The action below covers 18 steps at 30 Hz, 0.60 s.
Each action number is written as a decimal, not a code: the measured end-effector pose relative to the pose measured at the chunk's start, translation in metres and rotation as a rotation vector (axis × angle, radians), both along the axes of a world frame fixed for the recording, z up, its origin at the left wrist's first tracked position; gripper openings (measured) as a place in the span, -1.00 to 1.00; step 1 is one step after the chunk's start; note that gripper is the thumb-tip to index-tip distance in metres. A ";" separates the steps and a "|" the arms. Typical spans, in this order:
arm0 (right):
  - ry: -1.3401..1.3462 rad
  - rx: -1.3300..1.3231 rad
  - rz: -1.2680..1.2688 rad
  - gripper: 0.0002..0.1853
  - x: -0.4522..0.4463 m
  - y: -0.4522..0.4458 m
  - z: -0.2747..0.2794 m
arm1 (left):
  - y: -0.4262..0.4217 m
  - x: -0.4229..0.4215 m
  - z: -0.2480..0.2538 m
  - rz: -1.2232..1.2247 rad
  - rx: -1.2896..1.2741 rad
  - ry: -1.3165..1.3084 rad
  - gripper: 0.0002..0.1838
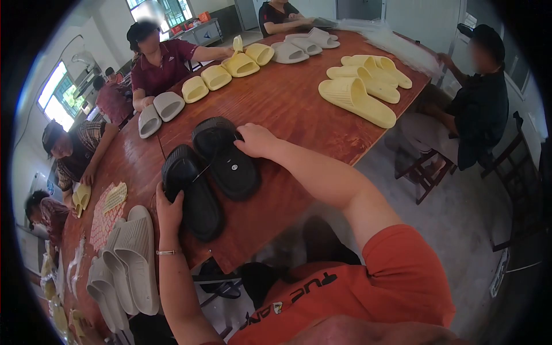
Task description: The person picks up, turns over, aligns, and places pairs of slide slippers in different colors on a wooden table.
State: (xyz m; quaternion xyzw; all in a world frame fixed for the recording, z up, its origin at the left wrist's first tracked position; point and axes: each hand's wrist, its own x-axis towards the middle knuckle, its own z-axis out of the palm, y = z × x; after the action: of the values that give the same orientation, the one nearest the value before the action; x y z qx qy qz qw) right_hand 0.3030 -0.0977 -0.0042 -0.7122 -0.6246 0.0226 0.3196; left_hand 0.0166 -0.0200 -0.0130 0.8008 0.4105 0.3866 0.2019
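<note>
Two black slippers (202, 215) lie side by side on the table before me, toes pointing away. My left hand (169, 208) grips the outer side of the left slipper, with the thumb on its strap edge. On the right slipper (233, 179), my right hand (257, 141) holds the outer edge near the strap, its fingers partly hidden. A small round white sticker (234, 167) shows on that slipper's insole. Something thin, like a cord (205, 167), runs between the two straps.
Grey slippers (135, 259) stand stacked at my left near patterned sheets (109, 210). Yellow slippers (356, 100) lie at the right edge of the wooden table (287, 138). Co-workers sit around it, with yellow and grey slippers along the far side. Clear plastic (397, 46) lies at the far right.
</note>
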 end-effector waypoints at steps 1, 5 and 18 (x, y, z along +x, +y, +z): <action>0.002 0.001 -0.007 -0.62 0.000 0.000 -0.001 | 0.000 -0.001 -0.001 0.004 -0.004 0.001 -0.39; -0.016 -0.022 0.000 -0.59 0.000 0.001 -0.001 | -0.001 0.000 0.002 0.010 0.016 0.025 -0.38; 0.007 -0.017 -0.007 -0.62 -0.001 -0.001 0.001 | -0.003 0.001 0.004 0.008 -0.007 0.018 -0.39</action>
State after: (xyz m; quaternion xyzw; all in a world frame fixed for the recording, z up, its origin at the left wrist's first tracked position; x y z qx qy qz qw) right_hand 0.3016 -0.0990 -0.0028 -0.7169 -0.6208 0.0295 0.3159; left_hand 0.0172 -0.0231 -0.0093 0.8019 0.4168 0.3786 0.1997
